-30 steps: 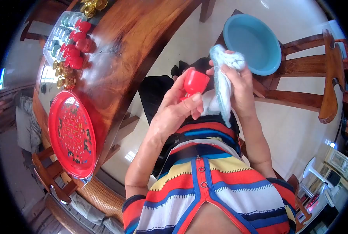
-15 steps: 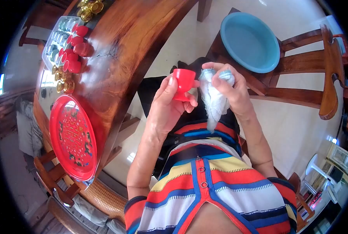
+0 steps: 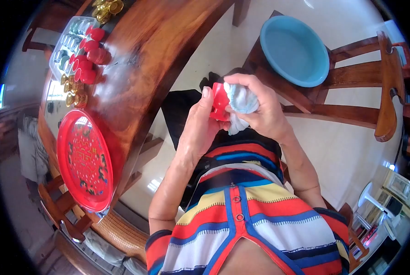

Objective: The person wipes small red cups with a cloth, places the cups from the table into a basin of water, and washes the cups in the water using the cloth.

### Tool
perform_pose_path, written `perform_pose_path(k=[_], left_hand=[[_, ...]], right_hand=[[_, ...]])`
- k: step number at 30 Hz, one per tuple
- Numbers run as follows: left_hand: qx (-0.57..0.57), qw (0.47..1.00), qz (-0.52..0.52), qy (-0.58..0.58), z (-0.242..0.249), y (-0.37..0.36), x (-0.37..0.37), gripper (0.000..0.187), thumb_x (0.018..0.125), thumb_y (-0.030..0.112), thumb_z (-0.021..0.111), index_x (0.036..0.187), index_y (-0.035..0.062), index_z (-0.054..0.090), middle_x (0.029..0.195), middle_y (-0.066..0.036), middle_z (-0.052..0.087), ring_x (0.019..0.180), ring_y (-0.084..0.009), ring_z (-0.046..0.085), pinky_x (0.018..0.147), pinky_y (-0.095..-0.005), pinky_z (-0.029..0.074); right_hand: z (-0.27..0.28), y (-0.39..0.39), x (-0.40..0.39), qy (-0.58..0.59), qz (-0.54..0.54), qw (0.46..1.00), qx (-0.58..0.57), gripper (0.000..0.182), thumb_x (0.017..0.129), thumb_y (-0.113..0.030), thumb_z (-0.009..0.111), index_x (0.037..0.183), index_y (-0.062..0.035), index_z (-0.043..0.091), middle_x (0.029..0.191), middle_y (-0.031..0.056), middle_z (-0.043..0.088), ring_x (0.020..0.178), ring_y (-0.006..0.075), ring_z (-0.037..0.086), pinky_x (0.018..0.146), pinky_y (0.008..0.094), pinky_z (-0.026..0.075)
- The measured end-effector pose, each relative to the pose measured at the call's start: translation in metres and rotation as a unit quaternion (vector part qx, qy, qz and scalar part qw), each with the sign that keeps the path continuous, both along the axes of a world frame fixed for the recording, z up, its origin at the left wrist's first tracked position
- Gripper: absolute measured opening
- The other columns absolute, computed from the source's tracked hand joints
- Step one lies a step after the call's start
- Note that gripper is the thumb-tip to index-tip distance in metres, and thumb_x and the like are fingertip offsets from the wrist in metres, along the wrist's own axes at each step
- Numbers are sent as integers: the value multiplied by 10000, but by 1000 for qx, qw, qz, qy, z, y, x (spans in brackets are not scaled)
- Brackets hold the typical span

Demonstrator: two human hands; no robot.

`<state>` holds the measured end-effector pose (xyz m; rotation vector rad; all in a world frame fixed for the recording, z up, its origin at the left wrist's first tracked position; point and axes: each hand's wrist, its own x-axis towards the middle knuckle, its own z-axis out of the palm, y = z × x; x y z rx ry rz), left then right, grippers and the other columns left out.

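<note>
Above my lap, my left hand [image 3: 202, 120] grips a small red cup [image 3: 219, 101], its thumb along the near side. My right hand [image 3: 261, 106] is closed around a crumpled white and pale blue cloth [image 3: 242, 100]. The cloth is pressed to the right side of the cup, covering its mouth, so the inside of the cup is hidden. A loose end of the cloth hangs below the fingers.
A wooden table [image 3: 154, 43] at left holds a red patterned tray [image 3: 86, 160], several red cups [image 3: 96, 56], golden cups [image 3: 78, 99] and a clear tray [image 3: 58, 57] of small cups. At right, a blue basin [image 3: 295, 50] rests on a wooden chair [image 3: 356, 75].
My right hand has moved left, bringing the cloth from beside the red cup against its mouth. The cup is turned slightly and now partly covered.
</note>
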<state>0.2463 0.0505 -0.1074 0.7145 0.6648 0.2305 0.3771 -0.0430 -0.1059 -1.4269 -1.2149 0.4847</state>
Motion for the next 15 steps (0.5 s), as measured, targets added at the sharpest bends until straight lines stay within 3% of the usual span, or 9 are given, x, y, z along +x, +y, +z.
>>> perform_pose_path(k=[3,5,6,8,9,12,14,15], left_hand=[[76,996,-17,41,1,-1,1,533,920,510,373,890,8,548,711,-44,510,616,-128,473,587,-262,395],[91,994,-33,41,1,1,1,532,916,513,382,887,8,548,685,-42,506,603,-128,472,577,-257,393],[106,992,-47,42,2,2,0,530,912,515,392,883,9,547,658,-41,501,590,-127,471,568,-253,391],[48,998,-26,33,6,-2,4,522,914,509,393,885,11,546,644,-43,502,595,-127,476,568,-253,391],[-10,1000,-6,24,7,-3,5,513,915,504,395,887,13,544,629,-46,502,600,-127,481,568,-252,391],[-18,998,59,7,-1,-1,6,500,922,490,387,918,14,541,662,-57,528,610,-132,494,572,-257,397],[-19,998,55,-29,-11,3,4,469,935,465,370,976,24,527,759,-61,557,663,-137,514,586,-266,407],[-18,997,70,-27,-11,2,6,445,939,448,370,997,31,516,808,-61,558,694,-138,519,588,-269,410]], right_hand=[[3,0,-2,6,11,1000,-16,471,638,52,619,1089,-42,524,1002,121,587,888,289,576,820,317,453],[3,-2,-4,39,-15,999,-15,382,695,20,637,1061,-37,545,941,97,611,816,213,599,761,285,468],[3,-1,-3,38,-15,999,-15,382,695,20,637,1061,-37,545,941,97,611,816,213,599,761,285,468],[2,-1,0,250,-67,965,-48,306,758,-38,651,1049,-32,555,912,67,618,801,125,590,724,245,467],[2,-2,2,319,-64,944,-60,288,803,-115,626,1055,-4,540,951,66,590,868,123,574,771,248,456],[-3,-4,2,381,-34,924,-6,280,812,-97,598,1059,18,531,973,82,590,888,138,574,796,265,455],[-1,-6,1,358,-42,933,2,218,780,-37,635,993,-27,586,935,54,612,858,119,580,773,250,453],[-3,-7,2,240,-12,970,30,215,759,-21,641,970,-39,599,949,62,608,889,135,575,794,261,448]])
